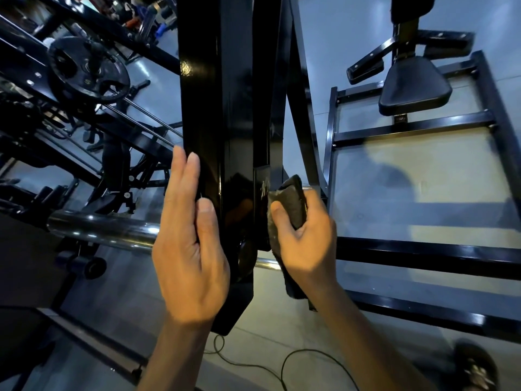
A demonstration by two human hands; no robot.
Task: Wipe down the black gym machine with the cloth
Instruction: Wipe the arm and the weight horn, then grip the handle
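The right hand (307, 238) is gripping a dark grey folded cloth (290, 204), thumb curled across its front and fingers wrapped behind, and is pressing it against the right edge of the glossy black upright beam of the gym machine (222, 108). The cloth's lower end is hanging below the palm. On the beam's opposite side, the left hand (189, 249) is lying flat with straight fingers along the left face, thumb resting on the front, holding nothing. Just beside the cloth, whitish scuff marks (265, 187) are showing on the beam. A shiny chrome round bar (104, 230) is sticking out to the left of the beam at hand height. Further left of the beam, a black round weight plate (87, 69) is sitting on another machine. Right of the beam, a black padded seat (414, 86) is standing over a black ladder-like steel frame (417, 128). Below the beam, a thin black cable (282, 365) is looping across the pale floor (408, 170).
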